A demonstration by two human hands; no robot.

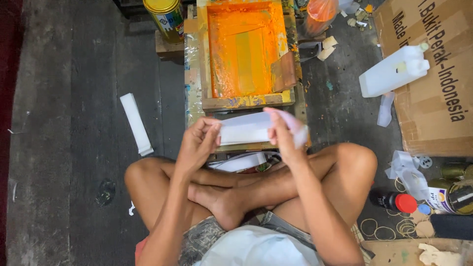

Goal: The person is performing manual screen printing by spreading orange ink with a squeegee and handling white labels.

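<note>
- Left hand [198,144] pinches one end of a thin white strip [246,129], grip clamped on it.
- Right hand [281,135] clamps the other end, which looks soft and blurred.
- Strip sits above crossed legs, just before the wooden frame [246,102], its mesh slick with orange ink.
- Another flat white strip [136,123] lies on the rough grey floor [74,123].

The person sits cross-legged, knees spread wide and one bare foot tucked over the opposite shin. Both forearms rise from the lap and angle inward, elbows bent. The left hand [198,143] is raised at chest height, fingers curled and pinching inward toward the right. The right hand [282,134] faces it, close by, thumb and fingers closed in a pinch, wrist slightly cocked.
</note>
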